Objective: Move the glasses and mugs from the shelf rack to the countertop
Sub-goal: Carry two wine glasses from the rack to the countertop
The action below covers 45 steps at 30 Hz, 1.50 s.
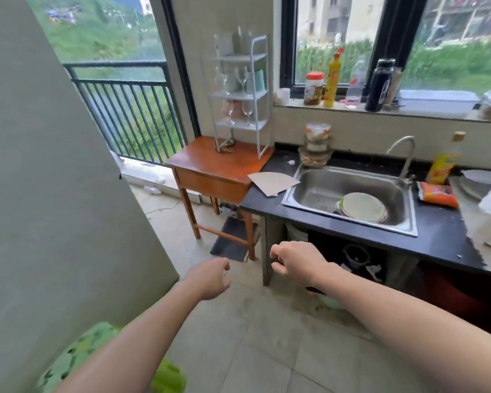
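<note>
Left hand (pixel 210 277), right hand (pixel 298 262) — each grip loose, empty, 4 clear stemmed glasses (pixel 242 77) on white shelf rack (pixel 262 80)

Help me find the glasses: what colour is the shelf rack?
The rack is white; the head view shows it best.

Pale tiled floor (pixel 253 321) lies open at lower centre, up to the orange-brown wooden side table (pixel 219 165). A grey wall slab (pixel 54 180) closes the left; a pale flat sheet (pixel 272 181) covers the black countertop's (pixel 258 204) left end.
</note>
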### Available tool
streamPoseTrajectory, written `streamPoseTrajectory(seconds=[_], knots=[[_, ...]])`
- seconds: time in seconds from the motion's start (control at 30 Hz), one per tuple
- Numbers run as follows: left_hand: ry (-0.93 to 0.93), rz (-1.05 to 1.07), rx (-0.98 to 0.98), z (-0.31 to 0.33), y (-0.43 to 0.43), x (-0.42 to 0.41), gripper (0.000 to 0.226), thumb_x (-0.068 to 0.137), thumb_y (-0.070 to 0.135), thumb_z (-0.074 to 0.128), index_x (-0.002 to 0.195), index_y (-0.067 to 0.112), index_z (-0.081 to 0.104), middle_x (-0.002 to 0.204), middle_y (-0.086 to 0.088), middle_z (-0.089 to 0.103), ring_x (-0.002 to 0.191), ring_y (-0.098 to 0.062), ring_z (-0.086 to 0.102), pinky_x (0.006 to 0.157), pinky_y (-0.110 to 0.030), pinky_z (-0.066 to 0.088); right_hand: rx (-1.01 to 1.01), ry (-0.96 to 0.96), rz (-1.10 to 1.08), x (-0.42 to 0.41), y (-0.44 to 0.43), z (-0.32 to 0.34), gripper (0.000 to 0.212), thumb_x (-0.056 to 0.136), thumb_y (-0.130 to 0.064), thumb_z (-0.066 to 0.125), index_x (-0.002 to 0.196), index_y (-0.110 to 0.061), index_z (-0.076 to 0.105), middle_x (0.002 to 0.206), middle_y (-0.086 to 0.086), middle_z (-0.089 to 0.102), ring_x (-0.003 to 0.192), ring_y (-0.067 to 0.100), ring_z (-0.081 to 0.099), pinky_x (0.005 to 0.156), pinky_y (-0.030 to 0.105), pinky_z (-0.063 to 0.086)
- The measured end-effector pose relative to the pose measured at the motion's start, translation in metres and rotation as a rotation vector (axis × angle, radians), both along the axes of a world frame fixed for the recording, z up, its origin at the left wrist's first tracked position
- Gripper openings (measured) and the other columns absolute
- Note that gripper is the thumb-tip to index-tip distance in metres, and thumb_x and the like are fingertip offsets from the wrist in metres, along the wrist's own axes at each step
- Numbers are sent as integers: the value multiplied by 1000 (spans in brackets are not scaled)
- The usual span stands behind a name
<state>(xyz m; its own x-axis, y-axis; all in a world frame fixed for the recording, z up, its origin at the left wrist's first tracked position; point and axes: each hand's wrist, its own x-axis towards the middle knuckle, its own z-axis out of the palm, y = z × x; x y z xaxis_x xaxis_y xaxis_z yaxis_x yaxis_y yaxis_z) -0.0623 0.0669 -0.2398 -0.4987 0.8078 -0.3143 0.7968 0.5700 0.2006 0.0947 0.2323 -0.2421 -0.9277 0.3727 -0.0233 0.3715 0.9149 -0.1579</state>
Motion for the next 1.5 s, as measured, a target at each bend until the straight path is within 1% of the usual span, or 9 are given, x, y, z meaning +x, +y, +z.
streamPoseTrajectory(seconds=[0.1, 0.23, 0.33, 0.43, 0.57, 0.73, 1.2, 1.33, 1.5], knots=[[-15, 70, 5, -4, 8, -50, 37, 89, 33, 57, 125, 23, 55, 120, -4, 64, 104, -23, 61, 88, -38, 53, -16, 11, 69, -61, 18, -2, 24, 93, -37, 51, 109, -22, 62, 101, 1, 67, 91, 24, 65, 68, 31, 45], [-27, 120, 42, -1, 39, -127, 34, 90, 30, 58, 123, 24, 57, 115, -1, 65, 88, -15, 57, 67, -24, 46, -76, 21, 119, -150, 58, 0, 18, 93, -38, 55, 102, -25, 64, 91, -4, 68, 77, 15, 65, 62, 24, 47], [-40, 166, 49, 13, 68, -185, 34, 91, 30, 58, 124, 22, 56, 116, -2, 64, 87, -13, 55, 59, -20, 39, -87, 41, 135, -217, 91, 11, 20, 93, -37, 56, 105, -24, 65, 94, -3, 69, 79, 16, 66, 69, 31, 56], [-38, 195, 65, 27, 94, -241, 36, 91, 31, 55, 125, 21, 54, 114, -3, 63, 96, -19, 58, 69, -25, 43, -24, 85, 140, -279, 128, 26, 23, 93, -36, 53, 108, -22, 65, 100, 0, 70, 84, 21, 65, 71, 34, 55], [-51, 230, 139, 40, 122, -304, 32, 90, 32, 55, 121, 22, 56, 98, 4, 58, 88, -14, 55, 64, -24, 39, -16, 134, 116, -349, 168, 49, 27, 95, -37, 51, 114, -22, 62, 105, 0, 69, 88, 22, 64, 71, 31, 48], [-34, 196, 160, 48, 165, -397, 36, 88, 34, 55, 122, 22, 55, 111, -3, 65, 96, -21, 61, 78, -33, 50, 34, 215, 100, -431, 209, 57, 28, 93, -37, 53, 114, -22, 63, 103, -1, 71, 86, 19, 65, 65, 27, 42], [-48, -165, 263, 74, 337, -626, 33, 86, 36, 62, 117, 24, 60, 100, 1, 65, 87, -17, 62, 80, -37, 56, -46, 396, -357, -584, 321, 87, 31, 91, -32, 59, 119, -20, 64, 90, -5, 69, 82, 17, 62, 74, 34, 51], [-166, -196, 375, 78, 397, -648, 25, 85, 35, 64, 108, 24, 64, 88, 8, 63, 81, -12, 61, 71, -27, 53, -89, 546, -569, -595, 368, 94, 36, 90, -28, 60, 125, -19, 58, 86, -6, 65, 79, 17, 58, 70, 31, 44], [-455, -59, 589, 86, 484, -664, 24, 84, 33, 67, 105, 20, 66, 86, 4, 66, 76, -11, 62, 55, -17, 47, -288, 764, -804, -618, 434, 96, 51, 92, -38, 58, 137, -19, 46, 105, -3, 61, 97, 20, 60, 84, 35, 44]])
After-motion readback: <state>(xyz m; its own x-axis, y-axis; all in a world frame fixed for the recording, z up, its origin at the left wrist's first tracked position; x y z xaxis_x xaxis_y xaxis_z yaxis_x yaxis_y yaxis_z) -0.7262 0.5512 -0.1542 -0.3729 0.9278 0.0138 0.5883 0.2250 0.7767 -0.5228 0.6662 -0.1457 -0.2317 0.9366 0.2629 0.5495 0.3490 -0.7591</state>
